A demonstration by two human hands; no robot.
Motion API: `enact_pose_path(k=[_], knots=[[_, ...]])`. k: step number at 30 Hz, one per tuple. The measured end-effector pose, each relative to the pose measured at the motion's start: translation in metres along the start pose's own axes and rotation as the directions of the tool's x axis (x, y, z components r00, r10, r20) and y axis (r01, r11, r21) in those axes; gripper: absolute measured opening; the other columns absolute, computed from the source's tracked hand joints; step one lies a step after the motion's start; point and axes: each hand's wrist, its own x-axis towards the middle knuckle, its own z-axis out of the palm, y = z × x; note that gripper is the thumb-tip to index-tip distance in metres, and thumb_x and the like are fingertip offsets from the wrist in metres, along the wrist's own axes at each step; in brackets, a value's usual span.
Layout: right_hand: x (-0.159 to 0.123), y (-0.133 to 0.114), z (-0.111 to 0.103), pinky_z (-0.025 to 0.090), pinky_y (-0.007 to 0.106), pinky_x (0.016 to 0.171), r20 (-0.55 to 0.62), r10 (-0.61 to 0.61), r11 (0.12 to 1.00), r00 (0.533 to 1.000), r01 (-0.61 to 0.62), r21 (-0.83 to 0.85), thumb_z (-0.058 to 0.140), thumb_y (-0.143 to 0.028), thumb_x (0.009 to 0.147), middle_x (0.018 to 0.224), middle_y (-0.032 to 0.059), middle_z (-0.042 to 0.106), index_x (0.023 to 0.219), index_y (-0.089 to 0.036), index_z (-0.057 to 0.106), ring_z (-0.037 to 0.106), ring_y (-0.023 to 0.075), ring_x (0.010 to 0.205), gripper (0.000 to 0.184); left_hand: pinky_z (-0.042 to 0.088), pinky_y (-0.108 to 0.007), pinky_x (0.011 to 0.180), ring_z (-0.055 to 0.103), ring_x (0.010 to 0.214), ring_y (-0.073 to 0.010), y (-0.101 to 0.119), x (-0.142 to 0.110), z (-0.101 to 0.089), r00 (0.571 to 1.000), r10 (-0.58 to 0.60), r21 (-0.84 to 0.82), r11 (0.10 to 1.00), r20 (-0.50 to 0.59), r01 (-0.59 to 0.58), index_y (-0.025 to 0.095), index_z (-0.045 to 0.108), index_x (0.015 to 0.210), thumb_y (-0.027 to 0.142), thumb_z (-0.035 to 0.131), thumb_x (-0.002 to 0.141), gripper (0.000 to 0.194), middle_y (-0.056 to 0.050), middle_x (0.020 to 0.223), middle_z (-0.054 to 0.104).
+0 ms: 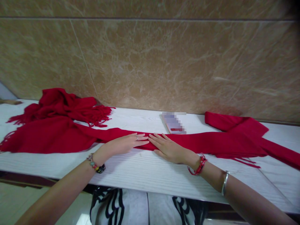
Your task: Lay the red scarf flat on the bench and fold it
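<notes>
A long red scarf [211,140] with fringed ends lies stretched across a white table [145,172], running from far left to far right. My left hand [127,143] lies flat on its narrow middle, fingers stretched out, a ring on one finger and a bead bracelet at the wrist. My right hand [167,147] rests flat beside it, fingertips almost touching the left hand's. A red cord bracelet and a silver bangle sit on my right arm. Both hands press on the cloth and hold nothing.
A bunched pile of red fringed scarf [63,103] sits at the back left. A small phone-like object [173,123] lies behind the scarf near the marble-tiled wall [164,62]. The table's front edge runs just above my lap.
</notes>
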Motion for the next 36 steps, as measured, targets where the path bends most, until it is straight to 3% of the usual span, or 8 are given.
enact_pose_path(k=[4,13,17,22,26,31,33,36], knots=[[-0.001,0.000,0.001,0.016,0.048,0.109,-0.027,0.008,1.000,1.000,-0.008,-0.002,0.024,-0.039,0.093,0.145,0.0131,0.022,0.140,-0.010,0.022,0.015,0.0235,0.134,0.055,0.013,-0.034,0.109,0.022,0.133,-0.0141,0.005,0.001,-0.006,0.998,-0.048,0.087,0.995,-0.029,0.050,0.028,0.040,0.131,0.002,0.034,0.087,0.051,-0.001,0.142,0.034],[-0.002,-0.001,-0.002,0.016,0.047,0.109,-0.002,0.019,1.000,1.000,-0.019,0.005,0.024,-0.040,0.094,0.146,0.0118,0.021,0.141,-0.012,0.020,0.014,0.0234,0.135,0.055,0.014,-0.037,0.109,0.013,0.135,-0.0132,-0.013,-0.012,0.007,0.991,-0.070,-0.102,0.991,0.112,0.081,0.043,0.022,0.136,-0.006,0.033,0.078,0.077,0.008,0.148,0.015],[-0.005,-0.003,-0.004,0.015,0.047,0.109,0.016,0.006,1.000,1.000,-0.007,0.026,0.026,-0.041,0.093,0.147,0.0111,0.019,0.141,-0.012,0.020,0.012,0.0235,0.135,0.057,0.011,-0.043,0.109,0.013,0.135,-0.0167,-0.006,-0.009,-0.002,0.982,-0.095,-0.195,0.973,0.161,0.126,0.039,0.029,0.134,0.004,0.037,0.084,0.062,0.005,0.147,0.017],[-0.007,-0.005,-0.006,0.014,0.049,0.109,0.042,-0.010,0.999,0.999,0.008,0.041,0.027,-0.042,0.093,0.145,0.0102,0.024,0.140,-0.015,0.023,0.014,0.0240,0.135,0.055,0.006,-0.050,0.107,0.008,0.136,-0.0235,-0.002,-0.016,-0.012,0.972,-0.114,-0.298,0.939,0.207,0.173,0.039,0.035,0.132,0.035,0.044,0.090,0.043,0.003,0.148,0.015],[-0.006,-0.006,-0.009,0.015,0.052,0.108,0.081,-0.010,0.999,0.997,0.007,0.034,0.028,-0.040,0.093,0.146,0.0087,0.022,0.140,-0.018,0.024,0.014,0.0257,0.134,0.052,0.006,-0.048,0.108,0.009,0.136,-0.0211,-0.009,-0.024,-0.015,0.959,-0.125,-0.344,0.915,0.253,0.210,0.037,0.043,0.127,0.035,0.038,0.092,0.035,0.004,0.147,0.018],[-0.007,-0.005,-0.007,0.015,0.055,0.106,0.067,-0.025,0.999,0.997,0.022,0.042,0.029,-0.041,0.093,0.147,0.0072,0.020,0.138,-0.027,0.028,0.012,0.0267,0.134,0.047,0.017,-0.035,0.108,0.031,0.130,-0.0147,-0.009,-0.016,-0.010,0.971,-0.233,-0.330,0.913,0.056,0.239,0.024,0.059,0.109,0.029,0.029,0.095,0.034,0.000,0.136,0.044],[-0.007,-0.004,-0.006,0.016,0.055,0.106,0.065,-0.027,0.999,0.998,0.024,0.043,0.029,-0.040,0.093,0.147,0.0069,0.019,0.138,-0.028,0.027,0.012,0.0266,0.134,0.047,0.018,-0.033,0.108,0.031,0.129,-0.0147,-0.005,-0.010,-0.003,0.963,-0.269,-0.278,0.926,-0.017,0.254,0.021,0.051,0.120,0.030,0.030,0.094,0.035,-0.004,0.138,0.040],[-0.006,-0.005,-0.008,0.014,0.054,0.106,0.070,-0.025,0.998,0.997,0.021,0.055,0.026,-0.042,0.094,0.148,0.0062,0.017,0.140,-0.028,0.024,0.008,0.0255,0.135,0.048,0.012,-0.038,0.109,0.015,0.135,-0.0174,0.001,-0.005,0.006,0.968,-0.250,-0.173,0.952,0.036,0.252,0.019,0.025,0.139,0.034,0.032,0.093,0.048,-0.005,0.146,0.024]])
